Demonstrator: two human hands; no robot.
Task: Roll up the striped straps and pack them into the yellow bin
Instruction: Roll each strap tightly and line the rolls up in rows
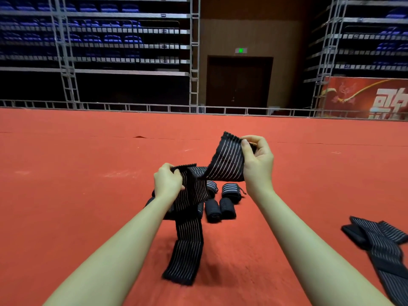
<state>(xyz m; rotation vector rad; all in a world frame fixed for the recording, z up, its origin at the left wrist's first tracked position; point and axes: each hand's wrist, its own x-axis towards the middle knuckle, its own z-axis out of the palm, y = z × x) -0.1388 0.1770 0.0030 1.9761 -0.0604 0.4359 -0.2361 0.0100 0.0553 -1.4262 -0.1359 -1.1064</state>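
A long black strap with thin white stripes point(225, 162) stretches between my two hands above the red floor. My right hand point(257, 161) pinches its upper end between thumb and fingers. My left hand point(167, 181) grips the strap lower down, and the rest point(187, 246) hangs from there to the floor. Behind the hanging part, several rolled striped straps point(229, 192) lie together on the floor. A heap of unrolled straps point(379, 244) lies at the right edge. No yellow bin is in view.
Red carpet point(88, 195) covers the floor all around. A low metal railing point(132, 107) borders it at the back, with folded blue seating, a dark doorway point(238, 82) and a red banner point(364, 98) beyond.
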